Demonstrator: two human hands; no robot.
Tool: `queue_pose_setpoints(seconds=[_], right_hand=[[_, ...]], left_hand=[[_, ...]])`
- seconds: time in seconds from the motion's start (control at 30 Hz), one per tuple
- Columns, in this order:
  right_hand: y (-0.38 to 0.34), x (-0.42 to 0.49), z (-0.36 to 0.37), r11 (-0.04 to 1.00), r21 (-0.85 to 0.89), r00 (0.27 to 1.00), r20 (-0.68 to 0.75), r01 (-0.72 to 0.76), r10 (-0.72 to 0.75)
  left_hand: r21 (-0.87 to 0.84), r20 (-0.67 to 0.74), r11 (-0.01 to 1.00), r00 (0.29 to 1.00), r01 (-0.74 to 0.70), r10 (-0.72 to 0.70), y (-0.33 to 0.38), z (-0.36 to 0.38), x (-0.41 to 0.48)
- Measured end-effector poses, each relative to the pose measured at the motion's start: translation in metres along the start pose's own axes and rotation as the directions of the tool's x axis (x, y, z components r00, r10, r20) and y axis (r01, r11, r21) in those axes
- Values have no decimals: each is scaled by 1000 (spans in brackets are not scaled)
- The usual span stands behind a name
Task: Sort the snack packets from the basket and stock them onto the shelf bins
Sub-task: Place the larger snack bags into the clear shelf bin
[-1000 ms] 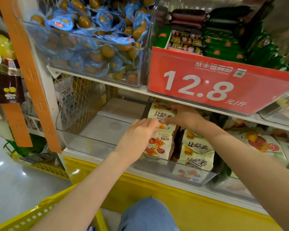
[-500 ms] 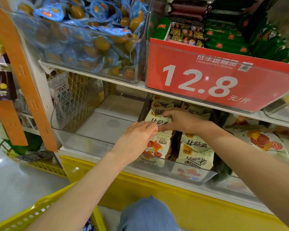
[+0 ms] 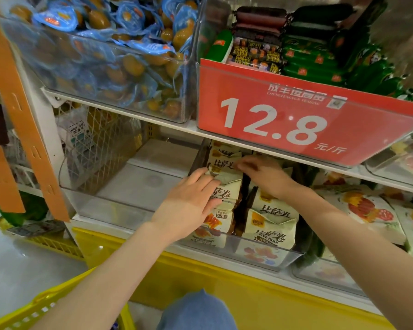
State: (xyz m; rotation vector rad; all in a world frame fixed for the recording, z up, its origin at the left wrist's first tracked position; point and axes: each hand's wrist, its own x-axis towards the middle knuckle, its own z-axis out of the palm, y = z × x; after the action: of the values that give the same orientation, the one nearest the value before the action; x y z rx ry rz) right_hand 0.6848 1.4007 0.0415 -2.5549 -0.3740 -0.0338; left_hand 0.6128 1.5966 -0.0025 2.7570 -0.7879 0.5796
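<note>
A snack packet is being settled into the left row of the lower shelf bin.

At the lower left the yellow basket (image 3: 41, 308) is seen at the frame edge, apart from both hands. Next to the right, the clear bin (image 3: 119, 210) is reached into, and the left hand (image 3: 188, 208) is now laid deeper along the row than a second ago. Its fingers (image 3: 196, 176) are almost straight and pressed against the side of the snack packet (image 3: 221, 164), so nothing is gripped by it. The packet is stood upright behind the front packets, under the upper shelf. Its top edge is pinched by the curled fingers of the right hand (image 3: 270, 177), as before. The packet is judged nearly placed, with only the letting go left.
</note>
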Motion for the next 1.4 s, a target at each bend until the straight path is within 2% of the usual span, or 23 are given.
queue_pose_setpoints(seconds=[0.13,0.3,0.47,0.63,0.7,0.8,0.87,0.97,1.07,1.17,1.23,1.33,1.4], right_hand=[[8,28,15,993,-118,988,156,27,-8],[10,52,23,958,-286,985,171,39,11],[14,58,20,968,-243,964,266,57,10],[9,61,22,969,-205,974,206,136,-94],[10,62,23,979,-163,979,187,118,-87],[3,62,18,999,7,978,201,44,-45],[-2,58,14,998,-27,973,226,54,-46],[-5,38,14,993,-119,983,182,18,4],[-11,8,15,998,-69,995,95,-4,11],[-25,-22,16,998,-26,995,79,56,-54],[-36,-40,22,981,-166,993,79,98,-85],[-51,-60,38,894,-434,994,62,110,-92],[-64,-70,51,852,-500,986,28,154,-162]], left_hand=[[-17,-31,1000,999,7,-8,1,8,-5],[8,-3,999,999,-33,33,-3,6,-1],[-51,60,999,998,-12,15,-4,10,2],[-29,203,999,979,-25,31,-7,12,10],[9,237,999,971,-46,42,-7,14,14],[55,277,996,959,-71,53,-7,13,21],[70,291,995,955,-77,54,-7,12,23],[80,260,994,964,-81,57,-6,10,19],[26,194,998,980,-53,48,-3,8,9],[70,60,997,998,-15,10,3,3,-6],[73,12,997,1000,28,-29,3,0,-18],[29,-21,995,995,97,-96,-1,-10,-46],[2,-61,986,984,166,-166,-5,-22,-78]])
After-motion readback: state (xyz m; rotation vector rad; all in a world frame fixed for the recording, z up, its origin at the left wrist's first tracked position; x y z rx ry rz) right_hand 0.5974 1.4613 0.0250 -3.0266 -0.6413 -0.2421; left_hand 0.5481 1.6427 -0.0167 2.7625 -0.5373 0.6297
